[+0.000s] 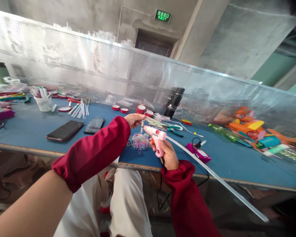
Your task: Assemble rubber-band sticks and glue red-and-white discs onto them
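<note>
My right hand [168, 154] is wrapped round the grip of a pink and white glue gun [156, 135], whose nozzle points left. A long clear glue stick [212, 172] runs out of the gun's back toward the lower right. My left hand [134, 119] pinches a thin white stick [142, 126] and holds it right at the gun's nozzle. Both forearms wear dark red sleeve covers. Below the two hands a heap of small coloured rubber bands [139, 141] lies on the blue table [27, 126].
Two phones [64, 130] lie at the left, a white cup of sticks [43, 102] farther back. Red tape rolls [140, 109], a black cylinder [174, 102], pliers [174, 129] and a purple device [201, 154] surround the hands. Colourful toys [251, 130] crowd the right. A perforated metal screen [113, 79] backs the table.
</note>
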Tool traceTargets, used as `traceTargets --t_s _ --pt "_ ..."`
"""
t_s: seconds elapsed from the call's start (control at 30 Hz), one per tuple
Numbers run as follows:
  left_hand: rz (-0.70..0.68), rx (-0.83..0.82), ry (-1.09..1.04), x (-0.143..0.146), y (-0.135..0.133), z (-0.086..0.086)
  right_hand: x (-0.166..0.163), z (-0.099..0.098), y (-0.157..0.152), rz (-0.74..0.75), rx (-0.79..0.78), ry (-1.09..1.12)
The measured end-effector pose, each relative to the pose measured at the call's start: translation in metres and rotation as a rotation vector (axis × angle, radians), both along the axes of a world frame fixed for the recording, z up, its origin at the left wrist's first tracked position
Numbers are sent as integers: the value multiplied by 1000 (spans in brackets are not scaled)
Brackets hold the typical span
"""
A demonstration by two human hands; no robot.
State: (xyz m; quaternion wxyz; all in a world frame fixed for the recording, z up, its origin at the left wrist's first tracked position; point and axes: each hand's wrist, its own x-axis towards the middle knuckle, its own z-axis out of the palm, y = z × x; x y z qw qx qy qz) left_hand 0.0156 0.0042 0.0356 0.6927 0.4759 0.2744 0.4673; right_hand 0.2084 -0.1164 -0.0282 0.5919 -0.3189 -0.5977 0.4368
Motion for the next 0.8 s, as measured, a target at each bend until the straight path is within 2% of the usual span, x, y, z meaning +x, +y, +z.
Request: traceTargets --t_s 0.4,0.8 --pt "-3 -10 -11 1 -1 1 0 1 -1 13 -39 -17" --pt "-26 -11 -29 -2 4 -2 3 -1 0 56 26 38"
